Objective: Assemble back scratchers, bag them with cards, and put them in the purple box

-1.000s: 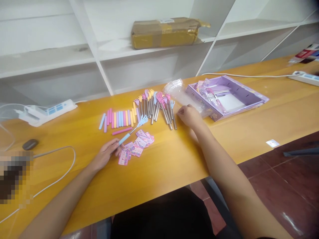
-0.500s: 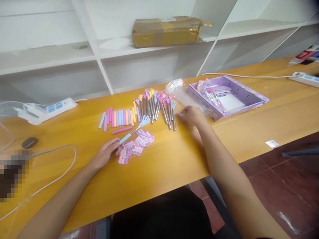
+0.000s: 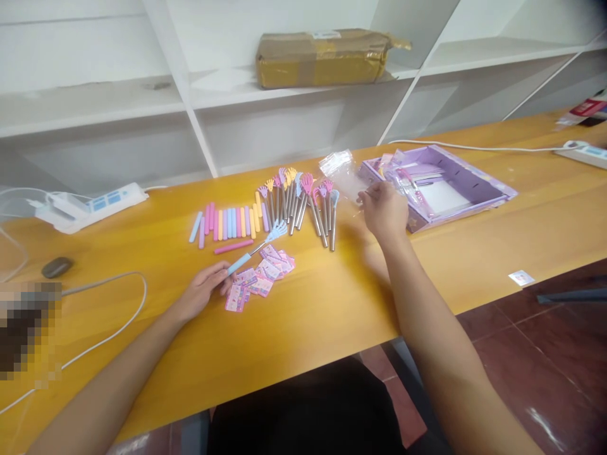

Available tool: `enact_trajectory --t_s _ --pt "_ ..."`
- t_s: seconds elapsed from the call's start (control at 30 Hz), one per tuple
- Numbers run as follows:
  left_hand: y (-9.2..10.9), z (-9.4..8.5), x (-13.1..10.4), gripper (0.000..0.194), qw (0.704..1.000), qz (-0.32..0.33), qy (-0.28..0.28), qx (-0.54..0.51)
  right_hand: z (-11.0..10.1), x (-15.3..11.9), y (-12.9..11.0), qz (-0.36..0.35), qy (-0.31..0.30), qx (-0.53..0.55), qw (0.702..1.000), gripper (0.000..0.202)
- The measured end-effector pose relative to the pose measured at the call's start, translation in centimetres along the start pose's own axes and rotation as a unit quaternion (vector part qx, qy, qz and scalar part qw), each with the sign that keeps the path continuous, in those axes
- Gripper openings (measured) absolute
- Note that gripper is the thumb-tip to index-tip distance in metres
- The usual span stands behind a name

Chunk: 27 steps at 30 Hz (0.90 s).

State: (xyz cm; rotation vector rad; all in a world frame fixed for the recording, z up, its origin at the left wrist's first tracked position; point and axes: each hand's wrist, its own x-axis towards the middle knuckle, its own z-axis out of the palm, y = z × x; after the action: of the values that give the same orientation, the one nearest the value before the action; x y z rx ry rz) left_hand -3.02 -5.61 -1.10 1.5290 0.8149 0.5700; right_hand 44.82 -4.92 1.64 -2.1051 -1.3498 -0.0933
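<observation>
Left hand (image 3: 207, 287) snug around blue scratcher (image 3: 241, 261); right hand (image 3: 386, 210) curled near clear bags (image 3: 338, 164), grip unclear.

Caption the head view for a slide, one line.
Left hand holding a blue backscratcher beside pink cards; right hand near clear bags and a purple box.

Stretches across the view as a wooden table (image 3: 308, 341). Bears a power strip (image 3: 102, 205) at left, a dark oval thing (image 3: 57, 267) nearer the front. Carries, towards the middle, coloured tubes (image 3: 234, 224), mostly in a row; just right of those, clustered scratchers (image 3: 307, 183); nearer the front, overlapping cards (image 3: 262, 284). Holds, farther right, clear bags (image 3: 337, 163) beside a purple tray (image 3: 467, 177). Bears, as the white shelf (image 3: 218, 88) behind, a carton (image 3: 322, 68).
</observation>
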Motion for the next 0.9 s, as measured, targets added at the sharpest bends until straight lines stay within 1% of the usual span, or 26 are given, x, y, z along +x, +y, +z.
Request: enact_trajectory --t_s 0.07,0.13,0.2,0.27,0.3,0.33,0.4,0.47,0.5,0.53,0.6,0.63,0.67,0.7,0.73,0.77,0.8,0.83,0.87,0.9 --pt "0.1 0.0 0.0 0.037 1.000 -0.001 0.001 -0.001 -0.3 -0.1 -0.3 -0.008 0.083 0.012 0.996 0.025" --pt "0.1 0.1 0.0 0.037 1.000 -0.004 0.003 0.001 -0.7 -0.2 -0.8 -0.029 0.171 0.041 0.984 0.022" --pt "0.2 0.1 0.0 0.037 1.000 -0.009 0.004 0.001 -1.2 -0.2 -1.4 -0.032 0.280 0.094 0.955 0.025" --pt "0.2 0.1 0.0 0.036 1.000 -0.010 0.006 -0.005 -1.5 -0.3 -2.1 -0.026 0.388 0.157 0.908 0.030" --pt "0.3 0.2 0.0 0.036 1.000 -0.010 0.006 -0.008 -1.6 -0.5 -2.6 -0.024 0.423 0.184 0.887 0.034" --pt "0.3 0.2 -0.1 0.036 1.000 -0.007 0.005 -0.010 -1.7 -0.7 -3.1 -0.024 0.442 0.206 0.872 0.037" --pt "0.4 0.3 -0.1 0.035 1.000 0.000 0.005 -0.014 -1.7 -1.4 -4.4 -0.028 0.442 0.243 0.863 0.040" --pt "0.6 0.6 0.0 0.033 1.000 0.011 0.007 -0.017 -1.4 -2.8 -5.9 -0.048 0.402 0.287 0.868 0.034" --pt "0.7 0.8 0.0 0.033 1.000 0.019 0.009 -0.020 -1.1 -3.7 -6.7 -0.065 0.372 0.315 0.871 0.030" --pt "0.9 0.9 0.1 0.036 0.999 0.028 0.009 -0.025 -0.8 -4.7 -7.6 -0.087 0.327 0.346 0.875 0.027" --pt "1.0 1.1 0.2 0.045 0.998 0.056 0.007 -0.039 0.0 -7.1 -9.3 -0.134 0.192 0.416 0.879 0.027" --pt "1.0 1.2 0.1 0.044 0.997 0.070 0.006 -0.042 0.4 -8.3 -10.2 -0.157 0.106 0.453 0.871 0.028" --pt "1.0 1.2 0.1 0.039 0.996 0.082 0.004 -0.033 0.8 -9.5 -10.9 -0.178 0.019 0.494 0.851 0.027" --pt "1.1 1.3 0.0 0.030 0.996 0.088 0.001 -0.010 1.2 -10.6 -11.6 -0.197 -0.064 0.535 0.819 0.025" --pt "1.1 1.3 -0.2 0.025 0.996 0.087 -0.001 0.023 1.6 -11.6 -12.2 -0.215 -0.141 0.570 0.780 0.023" --pt "1.2 1.4 -0.4 0.027 0.995 0.080 -0.002 0.061 2.0 -12.5 -12.7 -0.228 -0.206 0.599 0.740 0.021" --pt "1.3 1.6 -0.6 0.031 0.993 0.070 -0.006 0.096 2.3 -13.2 -13.0 -0.236 -0.259 0.617 0.704 0.021" --pt "1.5 1.9 -0.9 0.033 0.991 0.061 -0.008 0.118 2.6 -13.8 -13.3 -0.241 -0.307 0.624 0.677 0.022" --pt "1.7 2.2 -1.1 0.031 0.991 0.055 -0.011 0.123 2.9 -14.3 -13.5 -0.243 -0.350 0.620 0.659 0.023" --pt "1.9 2.6 -1.4 0.027 0.991 0.052 -0.025 0.118 3.0 -14.7 -13.6 -0.246 -0.388 0.610 0.646 0.025"
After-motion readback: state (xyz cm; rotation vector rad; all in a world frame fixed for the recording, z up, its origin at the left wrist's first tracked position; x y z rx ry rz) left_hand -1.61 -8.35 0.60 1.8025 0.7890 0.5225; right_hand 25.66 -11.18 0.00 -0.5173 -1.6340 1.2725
